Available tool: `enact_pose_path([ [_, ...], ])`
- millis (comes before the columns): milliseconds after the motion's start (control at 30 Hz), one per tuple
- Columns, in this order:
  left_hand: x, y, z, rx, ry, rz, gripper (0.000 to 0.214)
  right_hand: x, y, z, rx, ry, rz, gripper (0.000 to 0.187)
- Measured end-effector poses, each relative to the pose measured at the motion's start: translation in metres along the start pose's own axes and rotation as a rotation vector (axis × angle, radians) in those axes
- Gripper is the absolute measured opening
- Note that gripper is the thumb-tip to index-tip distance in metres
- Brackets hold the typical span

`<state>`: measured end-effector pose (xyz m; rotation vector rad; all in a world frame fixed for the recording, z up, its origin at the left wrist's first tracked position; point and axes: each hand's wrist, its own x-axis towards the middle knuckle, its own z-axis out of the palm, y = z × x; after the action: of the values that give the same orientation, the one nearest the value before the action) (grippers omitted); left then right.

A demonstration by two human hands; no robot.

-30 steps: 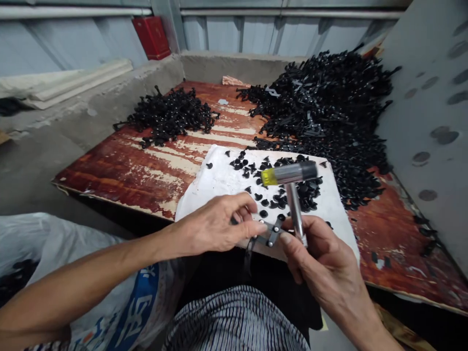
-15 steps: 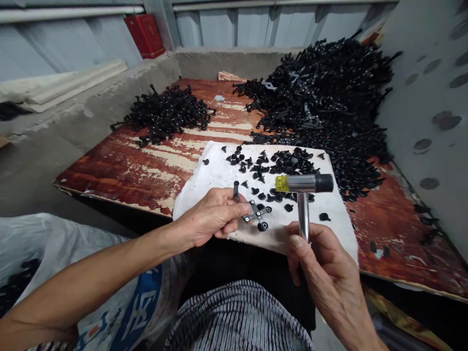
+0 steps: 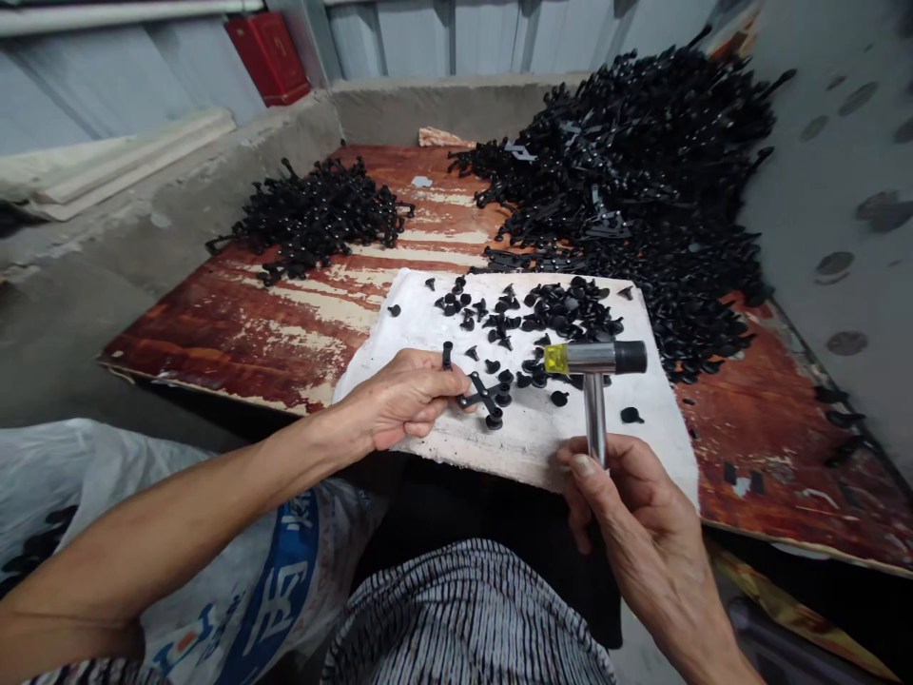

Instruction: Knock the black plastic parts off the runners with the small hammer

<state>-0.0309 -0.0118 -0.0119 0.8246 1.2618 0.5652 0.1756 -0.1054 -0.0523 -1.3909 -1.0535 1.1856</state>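
Between thumb and fingers, my left hand (image 3: 406, 400) pinches a small black linkage (image 3: 482, 391) of crossed flat bars with round knobs at its ends. It is held over the front of a white cloth-like pad (image 3: 420, 333). My right hand (image 3: 634, 514) is closed round the metal handle of a mallet (image 3: 595, 358), whose head has a yellow face on the left and a black one on the right. The mallet head is raised over the pad, to the right of the linkage. Loose black round-headed plugs (image 3: 571, 312) are scattered across the pad behind both hands.
A large heap of black linkage parts (image 3: 642, 162) rises at the back right. A smaller heap (image 3: 320, 214) lies at the left of the worn red board (image 3: 214, 323). A white plastic sack (image 3: 214, 571) stands below, on my left. A red box (image 3: 269, 57) rests on the ledge.
My left hand has shifted slightly left and up with the linkage, which has turned so its knobs show from the side. The mallet stays almost where it was.
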Motion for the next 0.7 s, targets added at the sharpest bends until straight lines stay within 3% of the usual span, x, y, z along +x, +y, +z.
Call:
enact_pose_path([
  [467, -0.001, 0.004, 0.008, 0.075, 0.038, -0.006, 0.02, 0.0, 0.008, -0.006, -0.11, -0.03, -0.082, 0.024],
  [600, 0.002, 0.003, 0.009, 0.126, 0.048, 0.03, 0.018, -0.001, 0.002, -0.015, -0.397, -0.032, -0.311, 0.017],
  [700, 0.003, 0.005, 0.012, 0.193, 0.076, 0.031, 0.017, -0.001, -0.007, -0.024, -0.592, -0.067, -0.581, 0.037],
])
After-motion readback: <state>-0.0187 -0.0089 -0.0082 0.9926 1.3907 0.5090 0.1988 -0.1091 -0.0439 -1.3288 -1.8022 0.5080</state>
